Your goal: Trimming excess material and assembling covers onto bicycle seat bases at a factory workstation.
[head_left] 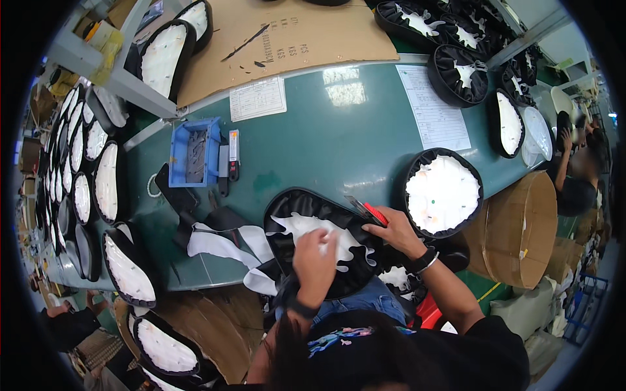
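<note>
A black cushion-shaped piece (287, 207) with a gathered cover lies upside down at the table's near edge, against my body. Its underside shows a ragged white lining (303, 225) in the middle. Over that lining is my left hand (315, 260), its fingers bent and smeared by motion, so their grip is unclear. My right hand (396, 229) is closed round a red utility knife (375, 214), whose blade points up and left above the cushion's right side. Strips of black and white fabric (222, 244) lie left of the cushion.
A round white-bottomed cushion (442, 195) sits to the right, beside a large cardboard box (521, 228). At left are a blue bin (214, 140) with dark scraps and another cutter (233, 155). Many finished-looking cushions (107, 182) are stacked far left. Paper sheets (430, 107) lie behind.
</note>
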A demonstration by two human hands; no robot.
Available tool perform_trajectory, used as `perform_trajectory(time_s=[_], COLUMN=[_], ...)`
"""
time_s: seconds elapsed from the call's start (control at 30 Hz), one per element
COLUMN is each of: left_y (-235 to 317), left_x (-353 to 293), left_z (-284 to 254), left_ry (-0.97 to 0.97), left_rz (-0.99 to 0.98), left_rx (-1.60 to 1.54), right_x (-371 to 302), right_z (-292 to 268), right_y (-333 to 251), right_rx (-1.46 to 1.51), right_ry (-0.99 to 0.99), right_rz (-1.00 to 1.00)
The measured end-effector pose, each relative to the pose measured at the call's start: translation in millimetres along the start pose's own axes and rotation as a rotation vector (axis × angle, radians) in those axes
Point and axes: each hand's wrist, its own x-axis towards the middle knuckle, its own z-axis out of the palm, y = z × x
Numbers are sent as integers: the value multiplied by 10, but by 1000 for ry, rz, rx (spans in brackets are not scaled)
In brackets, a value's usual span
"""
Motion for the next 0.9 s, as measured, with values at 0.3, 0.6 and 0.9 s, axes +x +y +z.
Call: perform_trajectory(time_s=[0.3, 0.6, 0.9], left_y=[-230, -276, -71], left_x=[181, 263, 557], left_z=[414, 302, 88], left_ry=[-227, -313, -304], left_rz=[276, 168, 762], left_rx=[108, -105, 173], right_x=[-393, -407, -533], right_z=[-128, -10, 21], right_y=[-260, -633, -468], right_rx=[-367, -968, -876], right_ry=[225, -41, -35], right_rz=[-319, -352, -97])
